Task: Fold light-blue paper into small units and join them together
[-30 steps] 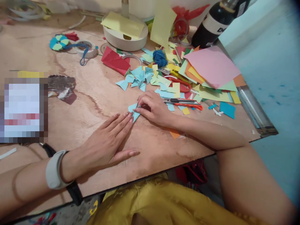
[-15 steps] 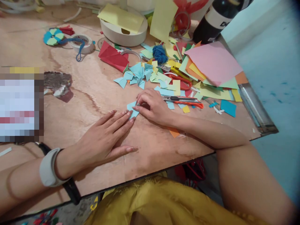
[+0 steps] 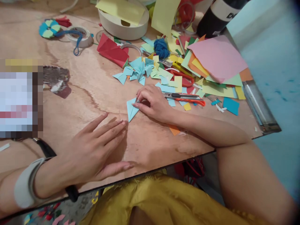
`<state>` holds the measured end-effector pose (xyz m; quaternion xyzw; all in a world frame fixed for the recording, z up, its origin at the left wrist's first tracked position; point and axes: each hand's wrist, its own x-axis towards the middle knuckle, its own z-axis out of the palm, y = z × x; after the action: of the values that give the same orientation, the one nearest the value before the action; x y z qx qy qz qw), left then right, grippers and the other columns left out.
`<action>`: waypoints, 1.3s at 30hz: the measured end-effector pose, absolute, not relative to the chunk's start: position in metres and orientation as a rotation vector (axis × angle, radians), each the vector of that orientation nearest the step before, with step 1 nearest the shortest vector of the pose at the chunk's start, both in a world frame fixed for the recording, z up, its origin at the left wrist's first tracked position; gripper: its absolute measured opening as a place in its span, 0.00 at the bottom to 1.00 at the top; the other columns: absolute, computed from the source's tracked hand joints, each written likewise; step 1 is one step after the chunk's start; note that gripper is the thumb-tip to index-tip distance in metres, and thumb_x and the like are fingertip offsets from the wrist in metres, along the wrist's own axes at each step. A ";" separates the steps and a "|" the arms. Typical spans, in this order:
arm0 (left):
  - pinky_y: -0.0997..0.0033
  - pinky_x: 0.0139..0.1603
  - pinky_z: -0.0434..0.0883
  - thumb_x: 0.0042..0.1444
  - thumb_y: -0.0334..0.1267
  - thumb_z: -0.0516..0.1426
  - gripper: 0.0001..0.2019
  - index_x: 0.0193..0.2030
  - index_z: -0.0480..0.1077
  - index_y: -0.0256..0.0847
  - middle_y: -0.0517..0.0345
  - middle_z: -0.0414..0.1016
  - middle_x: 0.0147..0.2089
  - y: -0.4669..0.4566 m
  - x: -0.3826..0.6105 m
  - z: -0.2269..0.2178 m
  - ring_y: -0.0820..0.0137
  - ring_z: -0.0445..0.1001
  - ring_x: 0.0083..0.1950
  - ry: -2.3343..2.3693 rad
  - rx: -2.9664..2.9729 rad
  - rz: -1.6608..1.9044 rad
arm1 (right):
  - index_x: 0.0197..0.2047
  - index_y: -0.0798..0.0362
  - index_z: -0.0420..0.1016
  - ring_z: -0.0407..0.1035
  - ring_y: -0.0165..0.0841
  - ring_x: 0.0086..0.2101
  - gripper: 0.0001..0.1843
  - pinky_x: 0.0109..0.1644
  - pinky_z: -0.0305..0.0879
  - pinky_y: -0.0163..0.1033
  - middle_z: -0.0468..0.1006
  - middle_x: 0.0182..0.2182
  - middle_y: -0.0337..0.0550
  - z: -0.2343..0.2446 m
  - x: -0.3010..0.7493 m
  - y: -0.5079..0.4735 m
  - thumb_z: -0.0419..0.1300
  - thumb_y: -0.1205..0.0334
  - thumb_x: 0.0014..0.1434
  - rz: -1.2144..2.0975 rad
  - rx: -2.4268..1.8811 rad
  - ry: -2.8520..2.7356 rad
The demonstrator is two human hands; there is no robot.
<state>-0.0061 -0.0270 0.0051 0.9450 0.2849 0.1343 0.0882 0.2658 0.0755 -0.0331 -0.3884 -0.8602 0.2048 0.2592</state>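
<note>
A small light-blue folded paper triangle [image 3: 131, 109] lies on the wooden table [image 3: 93, 90]. My right hand [image 3: 152, 103] rests curled on the table with its fingertips pressed on the triangle's right edge. My left hand [image 3: 93, 150] lies flat on the table, fingers stretched out, a short way to the lower left of the triangle and apart from it. A grey band [image 3: 23, 184] is on my left wrist.
Several folded blue pieces [image 3: 136, 70] lie behind the triangle. An orange utility knife [image 3: 187, 99], red scissors [image 3: 185, 79], blue yarn [image 3: 161, 47], stacked coloured paper [image 3: 217, 57], red folded paper [image 3: 112, 51], tape roll [image 3: 79, 36], white round box [image 3: 124, 23] and dark bottle [image 3: 217, 15] crowd the far side.
My left hand has slid back toward me, off the blue triangle. The right hand stays on the triangle, which now shows more fully.
</note>
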 end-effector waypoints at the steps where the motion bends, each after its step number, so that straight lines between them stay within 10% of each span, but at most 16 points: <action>1: 0.44 0.81 0.54 0.71 0.60 0.53 0.38 0.79 0.53 0.40 0.44 0.74 0.71 -0.024 -0.006 0.007 0.51 0.72 0.71 0.857 2.804 0.416 | 0.38 0.47 0.69 0.69 0.45 0.48 0.10 0.56 0.59 0.52 0.79 0.45 0.48 -0.033 0.266 0.075 0.62 0.54 0.70 0.561 -1.056 -2.333; 8: 0.42 0.81 0.49 0.70 0.68 0.48 0.45 0.82 0.47 0.39 0.38 0.53 0.82 -0.004 0.005 -0.009 0.47 0.55 0.81 0.884 2.788 0.277 | 0.38 0.48 0.69 0.69 0.46 0.49 0.10 0.56 0.59 0.52 0.79 0.44 0.48 -0.032 0.265 0.074 0.60 0.54 0.71 0.534 -1.050 -2.340; 20: 0.45 0.82 0.45 0.68 0.70 0.50 0.48 0.79 0.53 0.30 0.34 0.58 0.79 0.000 0.007 -0.012 0.49 0.58 0.80 0.806 2.821 0.234 | 0.45 0.49 0.72 0.69 0.46 0.53 0.05 0.61 0.60 0.55 0.78 0.50 0.50 -0.034 0.265 0.078 0.60 0.57 0.69 0.574 -1.186 -2.253; 28: 0.42 0.81 0.49 0.67 0.69 0.52 0.50 0.82 0.46 0.32 0.34 0.59 0.78 0.000 0.007 -0.012 0.47 0.61 0.79 0.811 2.830 0.243 | 0.77 0.51 0.52 0.53 0.54 0.72 0.40 0.75 0.45 0.68 0.59 0.75 0.59 -0.034 0.272 0.071 0.59 0.47 0.69 0.533 -1.119 -2.437; 39: 0.41 0.81 0.51 0.68 0.66 0.54 0.48 0.82 0.46 0.35 0.36 0.58 0.79 0.002 0.005 -0.009 0.46 0.61 0.78 0.801 2.820 0.254 | 0.80 0.36 0.48 0.46 0.51 0.76 0.34 0.76 0.39 0.75 0.49 0.80 0.47 -0.035 0.282 0.077 0.52 0.56 0.75 0.593 -1.144 -2.536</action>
<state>0.0055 0.0022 -0.0087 0.9537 0.2708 0.0859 0.0993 0.2822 0.0767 -0.0346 -0.3978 -0.8817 0.2061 0.1481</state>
